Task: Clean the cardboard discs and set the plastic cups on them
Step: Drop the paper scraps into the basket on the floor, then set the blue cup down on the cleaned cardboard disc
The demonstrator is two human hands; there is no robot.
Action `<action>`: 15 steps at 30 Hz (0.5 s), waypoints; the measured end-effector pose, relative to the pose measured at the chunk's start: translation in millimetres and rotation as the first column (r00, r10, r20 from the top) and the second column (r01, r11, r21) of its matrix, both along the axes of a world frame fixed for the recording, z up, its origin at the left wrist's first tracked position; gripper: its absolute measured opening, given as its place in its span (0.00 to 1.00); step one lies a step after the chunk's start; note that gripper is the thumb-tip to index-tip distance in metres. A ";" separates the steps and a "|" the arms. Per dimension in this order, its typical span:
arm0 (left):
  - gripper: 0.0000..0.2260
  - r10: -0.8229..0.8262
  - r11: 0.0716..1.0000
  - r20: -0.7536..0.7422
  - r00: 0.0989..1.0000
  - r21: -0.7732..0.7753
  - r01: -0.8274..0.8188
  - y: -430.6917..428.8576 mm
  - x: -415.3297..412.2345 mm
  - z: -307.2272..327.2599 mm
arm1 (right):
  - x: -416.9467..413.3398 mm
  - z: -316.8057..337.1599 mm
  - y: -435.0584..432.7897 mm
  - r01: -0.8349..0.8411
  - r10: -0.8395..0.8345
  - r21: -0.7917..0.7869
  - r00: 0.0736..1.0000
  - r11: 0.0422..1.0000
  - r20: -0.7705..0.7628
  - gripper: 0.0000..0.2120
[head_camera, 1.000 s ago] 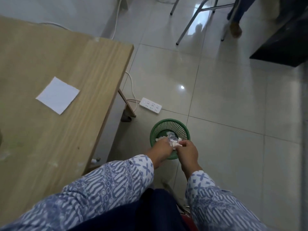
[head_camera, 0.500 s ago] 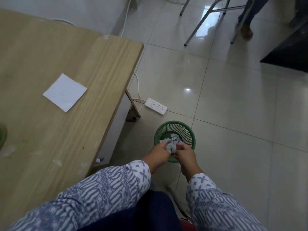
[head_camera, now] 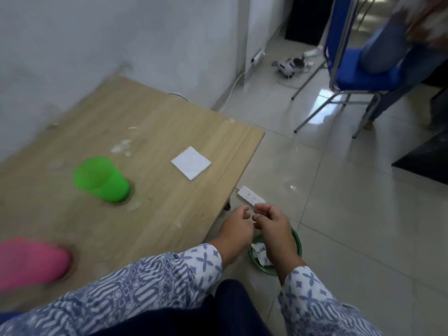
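Green plastic cup (head_camera: 101, 179) sits upright on the wooden worktop (head_camera: 155, 122), and you can just make out the edge of a brownish cardboard disc (head_camera: 131, 192) poking out under its base. Pink cup (head_camera: 31, 261) is at the near left edge, super blurry, but it looks to be sitting on another disc (head_camera: 74, 260). White square of paper (head_camera: 190, 162) lies flat near the worktop's right side, well apart from both cups.

Both hands are off the worktop, hanging over a green mesh bin (head_camera: 297, 248) on the tiled floor with crumpled white tissue (head_camera: 260, 253) in it. Left hand (head_camera: 236, 230) has its fingers loosely curled with nothing in it. Right hand (head_camera: 272, 225) is curled the same way, fingertips nearly touching the left's, also holding nothing. White power strip (head_camera: 249, 196) on the floor just past them.
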State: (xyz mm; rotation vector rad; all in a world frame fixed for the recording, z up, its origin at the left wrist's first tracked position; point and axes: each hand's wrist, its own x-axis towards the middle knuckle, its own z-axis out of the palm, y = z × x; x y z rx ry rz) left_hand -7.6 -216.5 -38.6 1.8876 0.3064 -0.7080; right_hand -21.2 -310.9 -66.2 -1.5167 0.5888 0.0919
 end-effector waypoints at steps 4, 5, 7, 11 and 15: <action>0.19 0.121 0.992 0.147 0.982 -0.045 -0.116 47.5 -14.1 42.2 | -9.8 49.4 49.9 -0.078 0.074 0.024 0.990 0.997 0.117 0.14; 0.18 0.149 0.989 0.170 0.974 -0.048 -0.143 58.2 -18.8 51.2 | -13.0 59.6 60.9 -0.099 0.095 0.028 0.985 0.995 0.143 0.13; 0.16 0.227 0.974 0.233 0.946 -0.056 -0.220 88.2 -34.2 70.5 | -22.2 81.5 91.0 -0.175 0.170 0.007 0.965 0.985 0.201 0.12; 0.16 0.347 0.935 0.390 0.853 -0.070 -0.348 142.1 -69.7 109.8 | -39.0 118.6 146.3 -0.281 0.288 -0.071 0.899 0.957 0.331 0.14; 0.15 0.449 0.883 0.509 0.734 -0.128 -0.451 194.8 -109.4 143.7 | -62.0 155.5 202.1 -0.425 0.422 -0.099 0.792 0.900 0.440 0.16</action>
